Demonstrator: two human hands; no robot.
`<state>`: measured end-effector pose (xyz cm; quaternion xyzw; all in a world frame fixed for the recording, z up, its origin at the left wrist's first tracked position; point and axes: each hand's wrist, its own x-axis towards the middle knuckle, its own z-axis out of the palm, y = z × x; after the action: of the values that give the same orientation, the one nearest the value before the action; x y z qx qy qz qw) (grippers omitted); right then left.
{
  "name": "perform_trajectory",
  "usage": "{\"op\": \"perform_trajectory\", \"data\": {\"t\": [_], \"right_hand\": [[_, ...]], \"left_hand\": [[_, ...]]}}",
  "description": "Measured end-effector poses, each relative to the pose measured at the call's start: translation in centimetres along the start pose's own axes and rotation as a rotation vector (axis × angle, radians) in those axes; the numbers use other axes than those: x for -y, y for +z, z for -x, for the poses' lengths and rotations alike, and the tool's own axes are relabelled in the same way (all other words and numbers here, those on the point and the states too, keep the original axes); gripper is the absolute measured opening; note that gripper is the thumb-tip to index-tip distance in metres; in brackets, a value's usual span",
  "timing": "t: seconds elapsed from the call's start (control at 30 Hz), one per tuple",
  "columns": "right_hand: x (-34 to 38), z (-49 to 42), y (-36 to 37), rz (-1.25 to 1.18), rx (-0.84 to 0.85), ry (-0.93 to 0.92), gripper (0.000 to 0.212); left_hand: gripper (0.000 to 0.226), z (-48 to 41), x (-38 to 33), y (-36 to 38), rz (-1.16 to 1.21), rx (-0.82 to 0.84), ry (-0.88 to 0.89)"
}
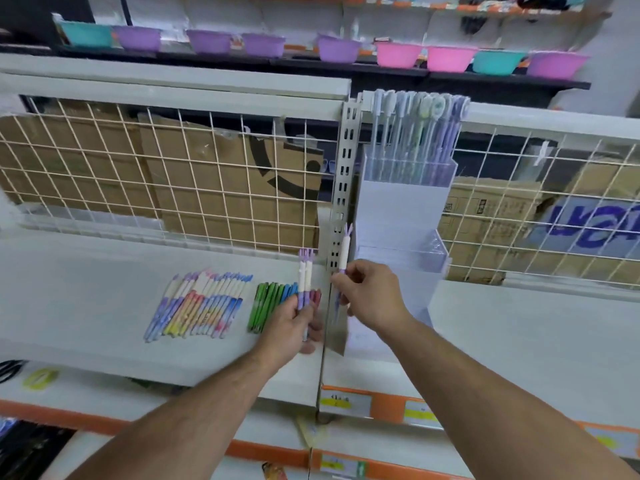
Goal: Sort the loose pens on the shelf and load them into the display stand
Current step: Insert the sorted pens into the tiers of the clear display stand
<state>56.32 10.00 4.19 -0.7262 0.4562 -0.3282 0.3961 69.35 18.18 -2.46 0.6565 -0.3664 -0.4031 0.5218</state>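
A clear tiered display stand (403,216) sits on the white shelf (86,306), its top tier filled with several pastel pens (415,133). My left hand (294,323) grips two white-and-purple pens (304,278) upright. My right hand (370,292) pinches one matching pen (344,252) upright, just left of the stand's lower tier. On the shelf to the left lie a row of pastel patterned pens (197,306) and a row of green, blue and red pens (270,303), partly hidden by my left hand.
A slotted metal upright (343,188) stands between the two shelf bays, right behind my hands. A white wire grid (173,174) backs the shelf, with cardboard boxes behind it. Coloured plastic bowls (398,53) line a higher shelf. Orange price strips (374,403) edge the shelf front.
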Motion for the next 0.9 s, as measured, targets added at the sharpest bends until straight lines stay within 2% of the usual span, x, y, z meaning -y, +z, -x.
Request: {"op": "perform_trajectory", "data": {"t": [0.17, 0.4, 0.67, 0.9], "right_hand": [[1.8, -1.3, -3.7, -0.031, -0.028, 0.015, 0.014], [5.9, -5.9, -6.7, -0.089, -0.177, -0.058, 0.017], [6.6, -9.4, -6.5, 0.071, -0.272, -0.093, 0.017], [6.1, -9.7, -6.0, 0.085, -0.279, -0.069, 0.015]], "left_hand": [[0.014, -0.5, 1.5, -0.1, -0.021, -0.009, -0.012], [0.014, -0.8, 2.3, 0.1, 0.022, 0.011, -0.001], [0.015, -0.7, 2.2, 0.0, 0.025, 0.012, 0.002], [0.016, -0.8, 2.4, -0.1, 0.019, 0.011, -0.015]]}}
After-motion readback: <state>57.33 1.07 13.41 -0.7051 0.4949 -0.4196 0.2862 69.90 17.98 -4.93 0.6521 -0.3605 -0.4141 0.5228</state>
